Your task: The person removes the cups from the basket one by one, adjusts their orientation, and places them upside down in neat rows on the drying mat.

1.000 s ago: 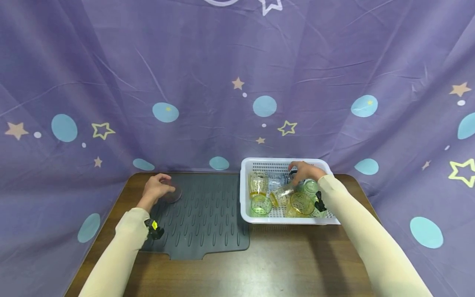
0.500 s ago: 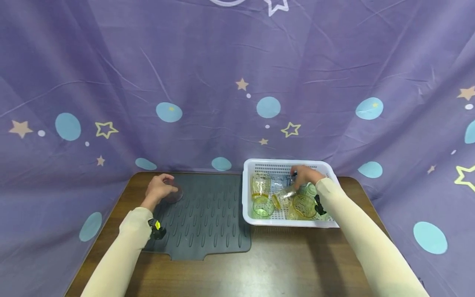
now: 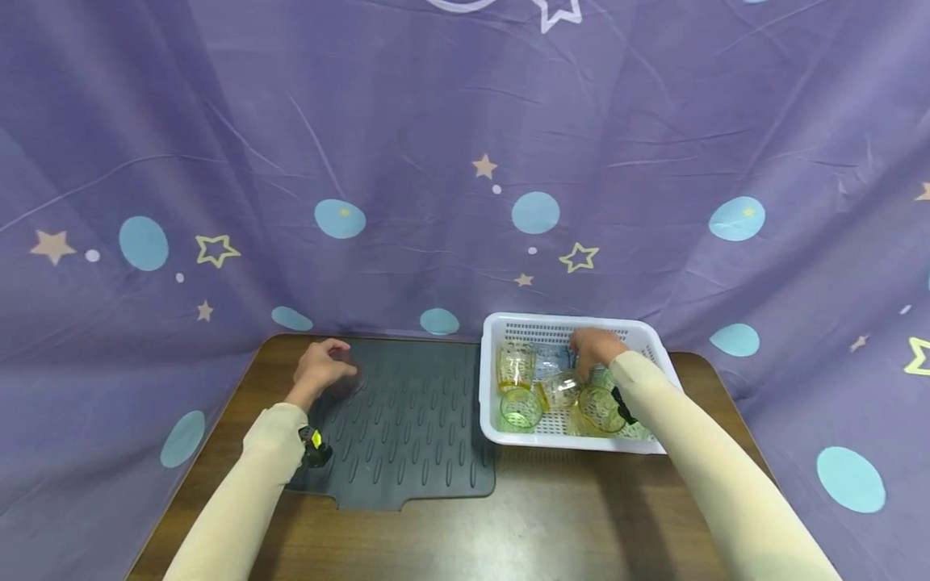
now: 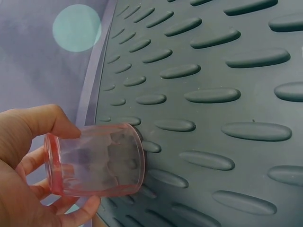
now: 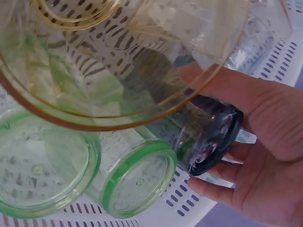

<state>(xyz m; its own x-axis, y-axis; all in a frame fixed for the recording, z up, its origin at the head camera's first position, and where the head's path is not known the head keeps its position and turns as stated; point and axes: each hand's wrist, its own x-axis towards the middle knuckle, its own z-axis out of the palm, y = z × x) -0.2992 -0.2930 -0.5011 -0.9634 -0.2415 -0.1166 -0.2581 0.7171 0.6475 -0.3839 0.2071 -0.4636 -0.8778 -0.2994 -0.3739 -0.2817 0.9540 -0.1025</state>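
Note:
In the left wrist view my left hand [image 4: 28,156] grips a pink-tinted drinking glass [image 4: 94,163], thumb on one side and fingers round the other. The glass stands mouth down on the dark grey drying mat [image 3: 407,420], near its far left corner. My right hand [image 3: 597,349] reaches into a white plastic basket [image 3: 490,379]. There its thumb and fingers hold a dark smoky glass [image 5: 220,139] near the thick base; the head view hides most of it. Beside this glass lie a green-based glass [image 5: 142,182] and, nearer the camera, an amber-rimmed glass [image 5: 109,120].
Also in the basket are a yellow glass [image 3: 514,367], a blue glass [image 3: 554,357], a green glass [image 3: 520,410] and a tilted yellow-based glass [image 3: 561,391]. The basket's raised rim surrounds them. A purple curtain [image 3: 407,242] hangs behind the wooden table [image 3: 508,524].
My right hand has settled lower over the dark glass, which now hardly shows in the head view. My left hand stays at the pink glass. The whole head view has shifted slightly.

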